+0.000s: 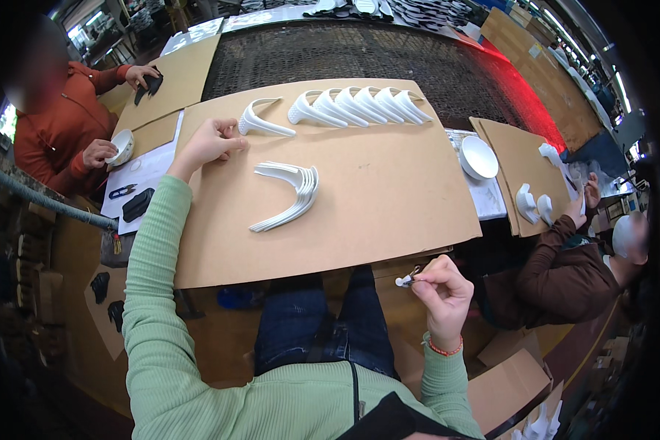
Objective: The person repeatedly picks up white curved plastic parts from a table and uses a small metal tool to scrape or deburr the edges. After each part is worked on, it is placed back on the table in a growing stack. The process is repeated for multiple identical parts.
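On tan cardboard sheet: row of curved white plastic-looking bands; nested white U-shaped stack; left hand half-curled at lone curved white band, grip unclear; off near edge, right hand pinching small white-tipped dark tool; apparently laying-out stage, next calling for light fingertip hold.

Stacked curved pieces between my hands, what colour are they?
White: the stacked curved pieces, clearest in the head view.

I've got a cardboard-topped main tbl up front, dark mesh bed behind it, red glow along the R end. L side tbl & R side tbl also cardboard-topped. Brownish flr below. Strip lights upper R; bright patch upper L, can't tell if window or lamp.
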### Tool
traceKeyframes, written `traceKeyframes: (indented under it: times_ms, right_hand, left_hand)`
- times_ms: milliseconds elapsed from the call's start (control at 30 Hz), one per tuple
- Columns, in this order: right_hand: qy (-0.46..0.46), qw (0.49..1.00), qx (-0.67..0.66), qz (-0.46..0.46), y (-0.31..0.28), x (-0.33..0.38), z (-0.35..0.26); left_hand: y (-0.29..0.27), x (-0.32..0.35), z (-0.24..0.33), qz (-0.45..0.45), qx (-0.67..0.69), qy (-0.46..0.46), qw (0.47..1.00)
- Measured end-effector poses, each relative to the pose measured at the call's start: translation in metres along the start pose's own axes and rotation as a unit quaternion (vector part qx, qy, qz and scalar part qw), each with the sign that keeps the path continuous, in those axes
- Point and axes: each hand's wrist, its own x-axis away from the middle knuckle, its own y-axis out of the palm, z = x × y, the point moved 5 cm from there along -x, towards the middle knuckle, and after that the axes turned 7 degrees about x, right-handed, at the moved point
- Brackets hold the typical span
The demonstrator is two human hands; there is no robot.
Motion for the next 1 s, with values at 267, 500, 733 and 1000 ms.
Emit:
traceKeyframes:
  times_ms: [267, 500, 733, 1000]
  right_hand:
    - [-0.004, 1.0, 0.009, 0.005, -0.001, 0.001, -0.001]
    - [0.0, 1.0, 0.009, 0.011, -0.007, -0.002, -0.001]
    - [-0.005, 0.999, 0.021, 0.048, -0.019, -0.024, -0.002]
    - [-0.081, 0.943, 0.237, 0.217, -0.127, -0.117, 0.031]
  left_hand:
    - [0.015, -0.031, 0.019, -0.015, -0.076, 0.053, 0.996]
    - [0.038, -0.041, 0.032, 0.022, -0.1, 0.072, 0.992]
    - [0.042, -0.047, 0.027, 0.009, -0.108, 0.078, 0.991]
    - [0.045, -0.005, 0.044, 0.142, -0.059, 0.154, 0.976]
